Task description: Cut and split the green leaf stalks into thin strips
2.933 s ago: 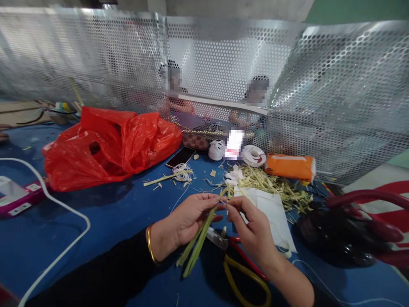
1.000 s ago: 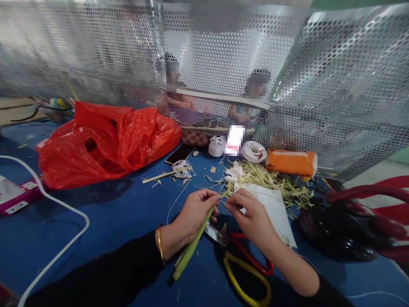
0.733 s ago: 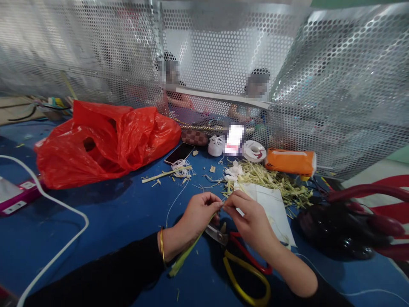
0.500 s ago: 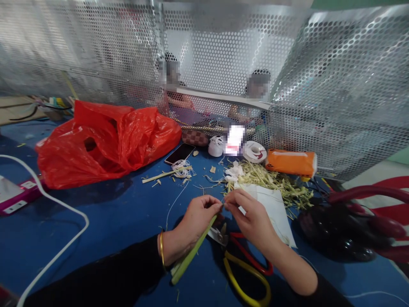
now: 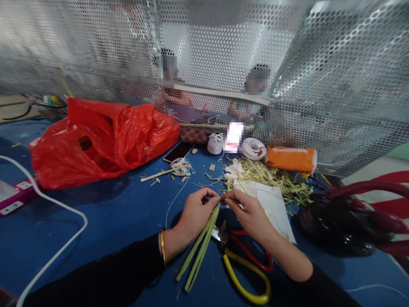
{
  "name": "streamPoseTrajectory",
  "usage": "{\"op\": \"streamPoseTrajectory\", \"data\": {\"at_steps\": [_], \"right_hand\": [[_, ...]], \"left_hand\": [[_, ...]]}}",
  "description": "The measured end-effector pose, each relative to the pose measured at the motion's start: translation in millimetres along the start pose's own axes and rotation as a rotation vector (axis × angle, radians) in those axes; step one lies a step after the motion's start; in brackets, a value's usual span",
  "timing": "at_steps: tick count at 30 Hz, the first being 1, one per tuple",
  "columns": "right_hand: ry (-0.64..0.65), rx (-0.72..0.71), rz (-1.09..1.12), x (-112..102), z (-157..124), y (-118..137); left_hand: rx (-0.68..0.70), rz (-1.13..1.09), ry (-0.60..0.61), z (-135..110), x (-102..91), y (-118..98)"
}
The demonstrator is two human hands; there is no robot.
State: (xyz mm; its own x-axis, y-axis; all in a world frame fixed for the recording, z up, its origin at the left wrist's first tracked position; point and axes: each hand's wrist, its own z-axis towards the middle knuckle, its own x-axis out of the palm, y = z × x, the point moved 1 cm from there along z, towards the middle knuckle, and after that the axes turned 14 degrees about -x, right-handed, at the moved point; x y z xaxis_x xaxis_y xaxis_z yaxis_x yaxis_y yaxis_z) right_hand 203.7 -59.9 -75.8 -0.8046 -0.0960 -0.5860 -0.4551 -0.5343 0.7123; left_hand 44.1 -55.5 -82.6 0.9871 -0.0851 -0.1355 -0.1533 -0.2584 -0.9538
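My left hand [image 5: 200, 213], with a gold bangle at the wrist, pinches the top end of some pale green plant strips [image 5: 203, 245]. The strips hang down toward me and split into two lengths. My right hand [image 5: 247, 211] meets it fingertip to fingertip at that end, its thumb and forefinger pinched together; what lies between them is too small to make out. Below the hands lie scissors [image 5: 245, 279] with one yellow and one red handle loop, their blades partly behind the strips. A white sheet [image 5: 271, 204] lies behind my right hand.
A heap of plant shavings [image 5: 271, 177] lies beyond the sheet, near an orange packet [image 5: 290, 159] and a ribbon spool [image 5: 254, 149]. A red plastic bag [image 5: 105, 140] and a white cable [image 5: 68, 241] occupy the left. At right sits a glossy black object [image 5: 338, 226]. A perforated metal screen [image 5: 217, 55] stands behind.
The strips under my left hand, bunched together before, now spread into two lengths and hang farther from my wrist. Both hands stay together, slightly higher in view.
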Motion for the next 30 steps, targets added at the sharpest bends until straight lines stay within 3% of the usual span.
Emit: {"op": "streamPoseTrajectory", "data": {"at_steps": [8, 16, 25, 30], "right_hand": [[0.033, -0.002, 0.019, 1.9, 0.0, -1.7], [0.071, -0.022, -0.063, -2.5, 1.1, 3.9], [0.008, 0.060, -0.001, -4.8, 3.2, 5.5], [0.044, 0.124, 0.000, -10.1, 1.8, 0.5]], "left_hand": [[-0.174, -0.050, 0.225, -0.2, 0.6, -4.6], [-0.274, -0.090, 0.235, -3.4, 1.1, -7.0], [-0.260, -0.097, 0.239, -2.4, 2.5, -6.3], [-0.308, -0.142, 0.244, -0.9, 3.1, -3.7]]}}
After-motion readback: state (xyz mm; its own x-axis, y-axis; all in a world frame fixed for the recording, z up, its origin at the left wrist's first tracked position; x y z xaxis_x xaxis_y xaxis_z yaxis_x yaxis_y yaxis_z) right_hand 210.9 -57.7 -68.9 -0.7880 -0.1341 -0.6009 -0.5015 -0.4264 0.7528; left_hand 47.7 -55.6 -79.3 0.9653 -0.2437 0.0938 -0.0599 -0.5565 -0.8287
